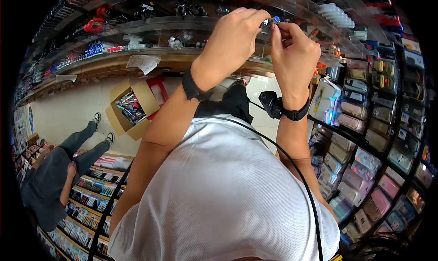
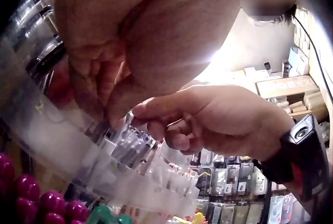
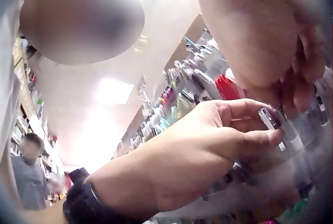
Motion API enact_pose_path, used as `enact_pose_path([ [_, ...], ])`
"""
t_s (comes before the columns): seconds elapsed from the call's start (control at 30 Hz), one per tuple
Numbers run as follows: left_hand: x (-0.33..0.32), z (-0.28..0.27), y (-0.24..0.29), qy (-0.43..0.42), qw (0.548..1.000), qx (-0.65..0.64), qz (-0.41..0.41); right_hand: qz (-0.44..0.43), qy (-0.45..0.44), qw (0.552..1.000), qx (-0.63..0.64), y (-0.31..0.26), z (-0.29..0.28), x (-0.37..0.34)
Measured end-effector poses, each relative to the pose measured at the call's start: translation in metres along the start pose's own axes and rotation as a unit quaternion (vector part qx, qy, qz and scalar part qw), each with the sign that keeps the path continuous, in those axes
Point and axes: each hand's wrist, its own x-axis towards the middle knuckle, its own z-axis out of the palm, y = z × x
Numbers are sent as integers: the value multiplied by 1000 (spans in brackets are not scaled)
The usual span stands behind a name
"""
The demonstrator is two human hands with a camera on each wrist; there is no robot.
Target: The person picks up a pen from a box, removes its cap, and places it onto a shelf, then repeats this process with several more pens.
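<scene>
My left hand [image 1: 232, 44] reaches up to the shelf edge. Its thumb and fingers pinch a small pen [image 3: 271, 128], whose silver clip with dark marks shows in the right wrist view. Close beside it, my right hand [image 1: 296, 56] has thumb and index finger pressed together at the pen's other end, where a blue tip shows in the head view; its remaining fingers are curled. The fingers of both hands hide much of the pen. Below the hands, in the left wrist view, clear-capped pens [image 2: 132, 146] stand in a transparent rack [image 2: 130, 177].
Tiered clear shelves [image 1: 109, 49] of pens run along the front. An open carton [image 1: 145, 96] of pens sits on the floor to the left. Another person [image 1: 48, 179] stands behind on the left. Racks of pencil cases [image 1: 378, 201] fill the right.
</scene>
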Motion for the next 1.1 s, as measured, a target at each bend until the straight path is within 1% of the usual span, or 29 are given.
enact_pose_path([
  [0.07, 0, 0, 0, 3, 1000, 5, 7, -21, -18, 999, -43, 1, -1, 3],
  [0.17, -1, 0, 0, 0, 1000, 6, 0, -33, -26, 998, -49, 0, -2, 6],
  [0.4, -1, -2, 1, -1, 1000, 2, -1, -27, -25, 999, -28, -6, -9, 11],
  [0.57, 0, -1, 1, -1, 1000, -3, -1, -21, -49, 997, -56, -10, -12, 9],
  [0.8, -1, -1, 1, 0, 1000, -3, 3, -14, -63, 996, -54, -8, -7, 6],
  [0.9, 0, -1, 1, 3, 1000, -6, -1, -28, -62, 996, -59, -2, -2, 3],
  [1.0, -1, -1, 0, 6, 1000, -9, -3, -24, -62, 997, -43, -1, -6, 0],
  [1.07, -1, -1, 0, 8, 1000, -7, 0, 6, -25, 999, 29, 1, -8, 0],
  [1.1, -1, 0, 0, 5, 1000, -6, -10, 14, -47, 999, 16, 0, -11, 1],
])
